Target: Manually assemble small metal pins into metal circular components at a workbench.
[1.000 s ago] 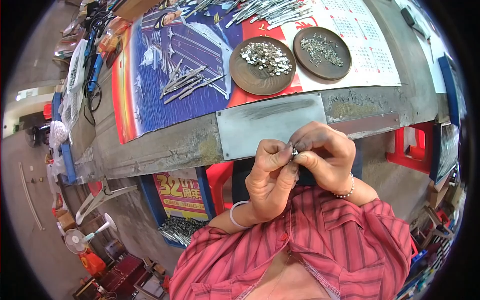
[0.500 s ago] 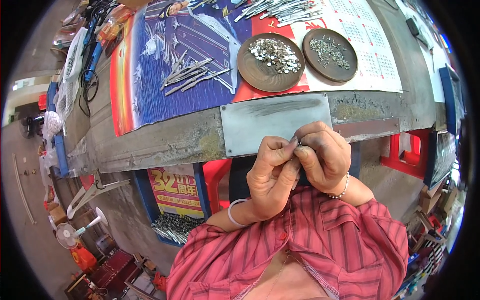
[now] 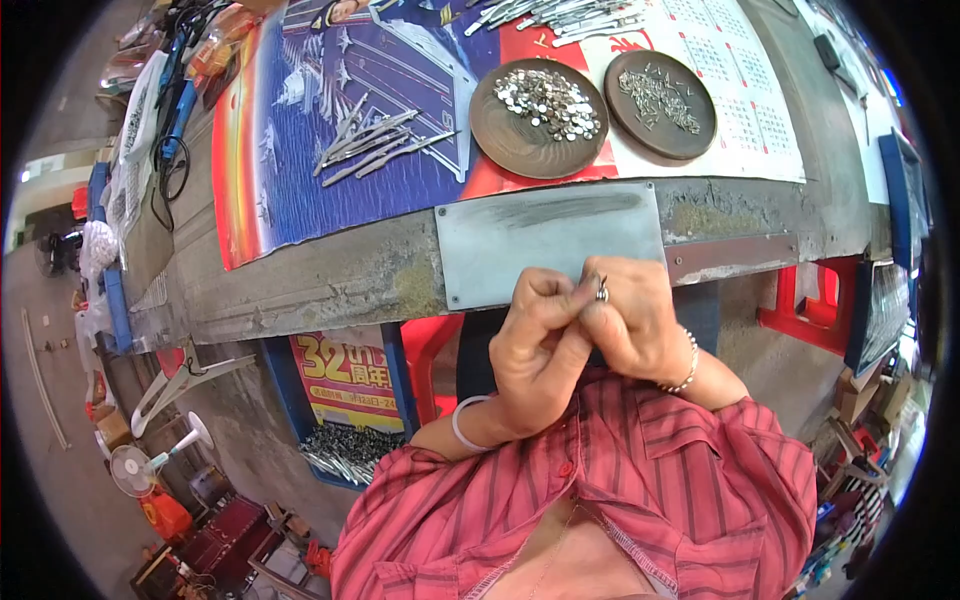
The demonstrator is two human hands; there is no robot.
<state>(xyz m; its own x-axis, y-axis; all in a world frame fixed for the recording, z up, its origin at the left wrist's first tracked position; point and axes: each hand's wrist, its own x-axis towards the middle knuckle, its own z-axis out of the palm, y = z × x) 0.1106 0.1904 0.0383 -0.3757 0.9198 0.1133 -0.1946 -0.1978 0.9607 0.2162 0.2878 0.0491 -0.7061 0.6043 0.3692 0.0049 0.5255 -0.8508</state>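
My left hand (image 3: pixel 540 350) and my right hand (image 3: pixel 637 325) are pressed together in front of my chest, just off the bench's near edge. Their fingers are closed in a pinch around a small shiny metal piece (image 3: pixel 602 291). Only its tip shows between the fingertips; the rest is covered, so its exact kind is unclear. Behind my hands, a pale metal sheet (image 3: pixel 480 262) is fixed to the bench edge by its corners. Farther back stand a brown round dish (image 3: pixel 500 152) of small silver discs and a second brown dish (image 3: pixel 690 146) of tiny metal pins.
Several slim metal tools (image 3: pixel 372 145) lie on the poster (image 3: pixel 270 205), with a larger pile (image 3: pixel 565 18) at the far edge. Below the bench at left, a blue tray (image 3: pixel 285 400) holds dark metal parts. A red stool (image 3: pixel 820 312) stands at right.
My right hand has turned, its fingers curling down and its back showing more. The small metal piece shows more clearly between the fingertips. My left hand has barely shifted.
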